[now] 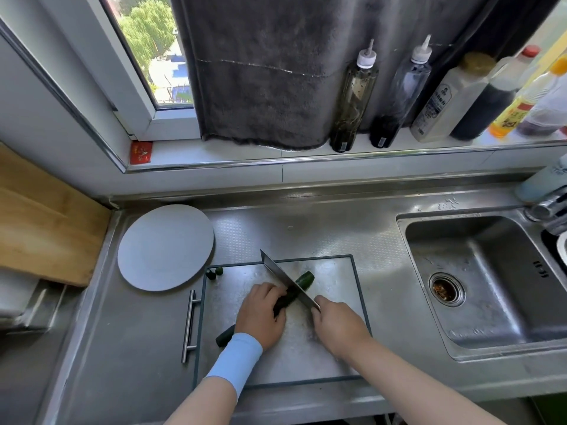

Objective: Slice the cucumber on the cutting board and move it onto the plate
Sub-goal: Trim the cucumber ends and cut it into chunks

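Fingers of the right grip curled round the handle of a knife, blade slanting away and leftward across the cucumber; left grip just left of it, fingers curled over the cucumber's middle, pressing it to the board; cucumber diagonal, one end out beyond the blade, the other behind the left wrist; two small cut bits beyond and left of the left grip, at the board's far corner; plate farther left on the desk; sink well right of the right grip.
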Motion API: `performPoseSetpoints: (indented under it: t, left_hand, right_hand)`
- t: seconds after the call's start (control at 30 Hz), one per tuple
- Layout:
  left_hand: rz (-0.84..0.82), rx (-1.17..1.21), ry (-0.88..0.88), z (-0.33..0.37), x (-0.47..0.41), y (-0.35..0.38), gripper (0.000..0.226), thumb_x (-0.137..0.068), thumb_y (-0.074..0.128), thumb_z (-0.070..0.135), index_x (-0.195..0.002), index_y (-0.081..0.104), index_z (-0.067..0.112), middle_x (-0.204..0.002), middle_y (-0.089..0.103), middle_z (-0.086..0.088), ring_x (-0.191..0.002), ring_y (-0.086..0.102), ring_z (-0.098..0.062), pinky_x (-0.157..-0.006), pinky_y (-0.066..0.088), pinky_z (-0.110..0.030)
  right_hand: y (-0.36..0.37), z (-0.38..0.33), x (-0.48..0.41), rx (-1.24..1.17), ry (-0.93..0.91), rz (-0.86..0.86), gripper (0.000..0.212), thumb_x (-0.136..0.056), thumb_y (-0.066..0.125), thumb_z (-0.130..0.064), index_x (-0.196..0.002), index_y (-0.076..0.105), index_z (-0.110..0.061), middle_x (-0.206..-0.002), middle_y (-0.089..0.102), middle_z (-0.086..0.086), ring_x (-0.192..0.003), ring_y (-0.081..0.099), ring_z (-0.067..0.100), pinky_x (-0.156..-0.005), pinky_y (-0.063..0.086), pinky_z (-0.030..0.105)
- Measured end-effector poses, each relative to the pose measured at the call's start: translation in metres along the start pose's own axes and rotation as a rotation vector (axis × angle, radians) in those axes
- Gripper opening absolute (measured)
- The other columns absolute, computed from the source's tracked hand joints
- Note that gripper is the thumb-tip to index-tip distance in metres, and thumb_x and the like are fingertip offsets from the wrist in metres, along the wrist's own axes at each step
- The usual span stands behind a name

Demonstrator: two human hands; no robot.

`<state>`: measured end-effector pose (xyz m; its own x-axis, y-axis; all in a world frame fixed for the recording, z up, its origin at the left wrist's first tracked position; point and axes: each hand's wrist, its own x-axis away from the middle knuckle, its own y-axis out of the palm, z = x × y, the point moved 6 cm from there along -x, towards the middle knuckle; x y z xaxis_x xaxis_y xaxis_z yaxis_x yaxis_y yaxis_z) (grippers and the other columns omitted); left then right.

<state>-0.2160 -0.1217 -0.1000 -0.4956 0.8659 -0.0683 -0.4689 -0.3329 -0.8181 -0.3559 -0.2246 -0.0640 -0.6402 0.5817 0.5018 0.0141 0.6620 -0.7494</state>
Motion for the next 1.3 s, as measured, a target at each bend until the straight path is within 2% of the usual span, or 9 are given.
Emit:
performPoseSetpoints:
  t: [0.1, 0.23, 0.4, 0.53, 0.67, 0.83, 0.97, 1.17, 1.3]
  left_hand:
    - [-0.027, 0.042, -0.081, -0.014, 0.012, -0.007, 0.02, -0.083, 0.064, 0.023, -0.102, 0.055, 0.022, -0.099, 0.048, 0.011, -0.094, 0.042, -0.008, -0.081, 0.041, -0.02]
    - [-0.037, 0.085, -0.092, -0.011, 0.01, -0.006, 0.016, -0.085, 0.065, 0.019, -0.097, 0.055, 0.022, -0.097, 0.047, 0.011, -0.093, 0.041, -0.006, -0.083, 0.038, -0.014]
    - [-0.03, 0.106, -0.123, -0.003, 0.002, 0.002, 0.017, -0.084, 0.068, 0.017, -0.099, 0.059, 0.019, -0.099, 0.048, 0.01, -0.094, 0.04, -0.007, -0.083, 0.032, -0.007]
    - [-0.004, 0.031, -0.117, -0.005, 0.005, -0.005, 0.017, -0.083, 0.064, 0.024, -0.099, 0.058, 0.022, -0.099, 0.05, 0.011, -0.092, 0.042, -0.008, -0.084, 0.037, -0.016]
    - [0.037, 0.008, -0.147, -0.012, 0.014, -0.014, 0.015, -0.084, 0.057, 0.019, -0.097, 0.051, 0.024, -0.095, 0.045, 0.012, -0.088, 0.04, -0.009, -0.079, 0.039, -0.023]
    - [-0.013, 0.017, -0.133, -0.018, 0.02, -0.004, 0.009, -0.091, 0.054, 0.018, -0.087, 0.047, 0.021, -0.091, 0.042, 0.008, -0.085, 0.04, -0.009, -0.077, 0.046, -0.028]
    - [0.006, 0.049, -0.13, -0.023, 0.021, -0.001, 0.008, -0.092, 0.055, 0.018, -0.085, 0.05, 0.018, -0.092, 0.042, 0.007, -0.086, 0.042, -0.01, -0.075, 0.046, -0.026]
    - [-0.01, 0.069, -0.138, -0.027, 0.018, 0.001, 0.012, -0.092, 0.055, 0.018, -0.084, 0.047, 0.022, -0.092, 0.042, 0.009, -0.087, 0.041, -0.009, -0.076, 0.042, -0.022]
    - [-0.014, 0.074, -0.145, -0.029, 0.017, 0.001, 0.008, -0.093, 0.054, 0.018, -0.086, 0.051, 0.017, -0.093, 0.043, 0.009, -0.089, 0.041, -0.009, -0.078, 0.041, -0.02]
  right_hand:
    - [-0.007, 0.001, 0.001, -0.011, 0.008, -0.001, 0.025, -0.105, 0.035, -0.034, -0.102, 0.057, -0.021, -0.074, 0.058, -0.005, -0.065, 0.053, 0.018, -0.052, 0.033, 0.03]
    - [-0.018, 0.001, 0.004, -0.014, 0.015, 0.014, 0.028, -0.104, 0.037, -0.038, -0.093, 0.059, -0.024, -0.076, 0.06, -0.006, -0.073, 0.057, 0.021, -0.054, 0.035, 0.031]
    - [-0.036, -0.008, 0.005, -0.051, 0.004, 0.057, 0.029, -0.104, 0.038, -0.038, -0.082, 0.053, -0.028, -0.071, 0.058, -0.008, -0.065, 0.054, 0.013, -0.053, 0.035, 0.029]
    - [-0.041, -0.02, 0.01, -0.036, -0.042, 0.081, 0.027, -0.105, 0.036, -0.039, -0.092, 0.057, -0.026, -0.073, 0.058, -0.009, -0.068, 0.053, 0.016, -0.053, 0.034, 0.028]
    - [-0.027, -0.032, 0.018, -0.057, -0.092, 0.069, 0.024, -0.106, 0.035, -0.039, -0.097, 0.055, -0.03, -0.071, 0.057, -0.009, -0.062, 0.05, 0.009, -0.05, 0.03, 0.026]
    - [-0.009, -0.042, 0.027, -0.023, -0.109, 0.046, 0.025, -0.106, 0.033, -0.04, -0.101, 0.056, -0.032, -0.076, 0.061, -0.008, -0.066, 0.053, 0.014, -0.056, 0.039, 0.031]
    - [-0.001, -0.044, 0.032, -0.014, -0.102, 0.042, 0.028, -0.106, 0.032, -0.039, -0.106, 0.058, -0.029, -0.081, 0.066, -0.003, -0.071, 0.057, 0.019, -0.061, 0.043, 0.034]
    - [0.006, -0.044, 0.033, -0.002, -0.077, 0.05, 0.026, -0.106, 0.033, -0.037, -0.104, 0.056, -0.026, -0.082, 0.065, -0.002, -0.071, 0.055, 0.021, -0.054, 0.036, 0.034]
    - [0.007, -0.047, 0.03, -0.002, -0.052, 0.031, 0.024, -0.106, 0.032, -0.036, -0.103, 0.054, -0.026, -0.08, 0.06, -0.003, -0.069, 0.051, 0.019, -0.052, 0.032, 0.032]
